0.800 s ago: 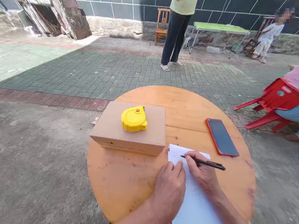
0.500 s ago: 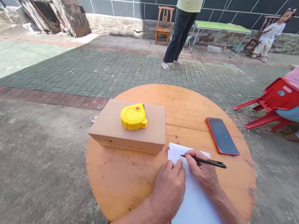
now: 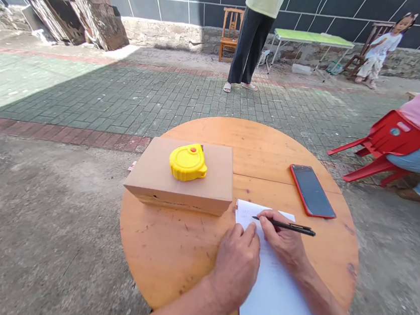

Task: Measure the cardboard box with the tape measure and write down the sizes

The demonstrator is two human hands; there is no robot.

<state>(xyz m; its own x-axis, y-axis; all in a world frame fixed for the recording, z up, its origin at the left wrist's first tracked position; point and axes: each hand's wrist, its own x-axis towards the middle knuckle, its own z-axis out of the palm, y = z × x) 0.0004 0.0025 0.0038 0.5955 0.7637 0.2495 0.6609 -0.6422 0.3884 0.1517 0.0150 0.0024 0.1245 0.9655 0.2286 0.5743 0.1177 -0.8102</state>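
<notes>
My right hand [image 3: 286,242] grips a black pen [image 3: 291,226], its tip resting near the top of a white sheet of paper [image 3: 274,291] on a round wooden table [image 3: 168,253]. My left hand [image 3: 237,265] lies on the paper's left edge with the fingers loosely curled, pressing it down. Just beyond the paper sits a brown cardboard box [image 3: 159,181] with a yellow tape measure [image 3: 188,162] on top. A phone in a red case [image 3: 311,190] lies face up to the right of the paper.
A person in a pink top sits on a red plastic chair [image 3: 386,140] at the right. Another person [image 3: 255,21] stands on the paving beyond the table, near a wooden chair [image 3: 229,34] and a green folding table [image 3: 310,39]. A child [image 3: 376,52] sits far right.
The pen tip has shifted slightly on the paper. The view has tilted a little, and the standing person has moved slightly. Both hands stay in place.
</notes>
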